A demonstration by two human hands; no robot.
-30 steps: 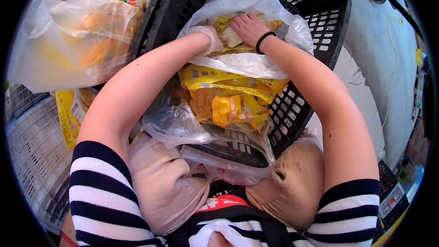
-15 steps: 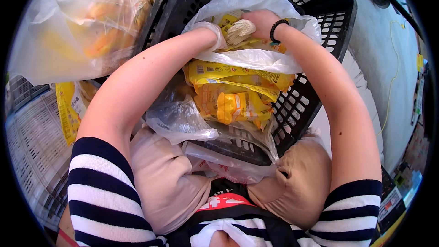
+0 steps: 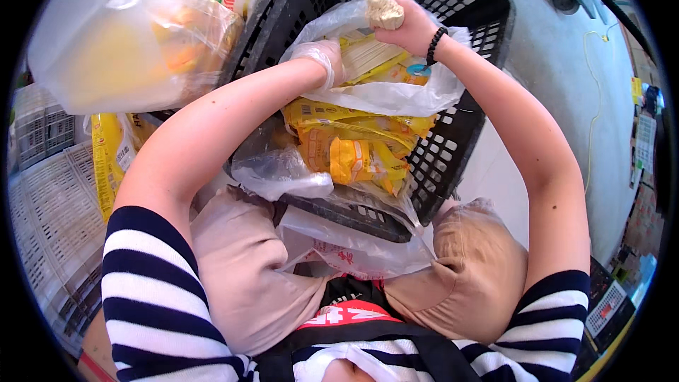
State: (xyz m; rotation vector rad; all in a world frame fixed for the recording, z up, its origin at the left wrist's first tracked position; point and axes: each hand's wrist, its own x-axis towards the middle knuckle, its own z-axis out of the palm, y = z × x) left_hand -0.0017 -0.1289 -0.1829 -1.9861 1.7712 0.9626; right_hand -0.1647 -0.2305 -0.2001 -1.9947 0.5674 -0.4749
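A bundle of pale, thin dry strands (image 3: 384, 10), seen end-on, is gripped in my right hand (image 3: 414, 27), raised over the far part of a white plastic bag (image 3: 453, 78). Inside that bag lie more straight pale strands (image 3: 368, 55) along with yellow printed packaging (image 3: 407, 72). My left hand (image 3: 327, 55) rests at the bag's left side beside these strands, thin clear plastic about its wrist and its fingers mostly hidden. Several yellow packets (image 3: 353, 124) lie nearer to me, just below the bag. The black plastic crate (image 3: 435, 180) holds all of this.
A clear bag of orange and yellow goods (image 3: 177, 49) stands left of the crate. Below it is a yellow packet (image 3: 107, 155) beside a pale slatted crate (image 3: 53, 191). Clear plastic (image 3: 339, 240) hangs at the crate's near edge, between my knees. A yellow cord (image 3: 594, 113) runs along the right.
My right hand has lifted the strand bundle up and away from me, uncovering straight strands in the bag. My left hand stays near the bag's left side. The view has shifted slightly.
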